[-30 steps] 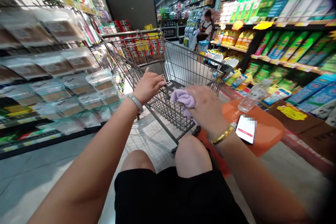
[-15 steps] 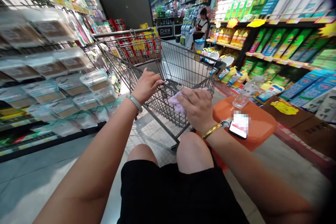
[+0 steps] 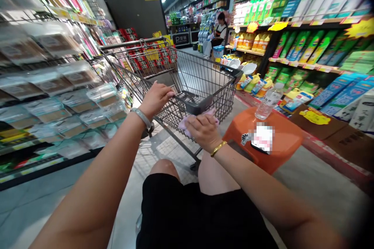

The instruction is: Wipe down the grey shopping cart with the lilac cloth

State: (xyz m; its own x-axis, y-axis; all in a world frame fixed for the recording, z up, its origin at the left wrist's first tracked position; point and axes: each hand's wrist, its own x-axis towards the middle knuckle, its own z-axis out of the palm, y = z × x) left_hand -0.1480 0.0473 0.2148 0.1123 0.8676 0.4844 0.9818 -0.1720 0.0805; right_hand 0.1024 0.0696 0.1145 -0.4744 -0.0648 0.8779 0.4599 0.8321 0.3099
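A metal wire shopping cart [image 3: 201, 68] stands in front of my knees. My left hand [image 3: 157, 99] is closed over the near top rim of its basket, with the fingertips partly hidden. Bunched under my right hand [image 3: 203, 131] is a pale purple cloth [image 3: 183, 123], pressed to the wire mesh at the near end of the cart. The fingers of that hand are curled round the cloth. Just above it lies the cart's dark grey plastic corner piece [image 3: 197, 105].
To my right an orange stool [image 3: 286, 136] carries a clear water bottle [image 3: 267, 103] and a phone [image 3: 261, 140]. Shelves of packaged goods [image 3: 49, 74] line the left, and cleaning products [image 3: 304, 48] fill the right. A person [image 3: 219, 31] sits farther back.
My right hand and the cloth have moved down and left along the cart's near end, uncovering the grey plastic piece. My left hand stays on the rim. The view has shifted slightly.
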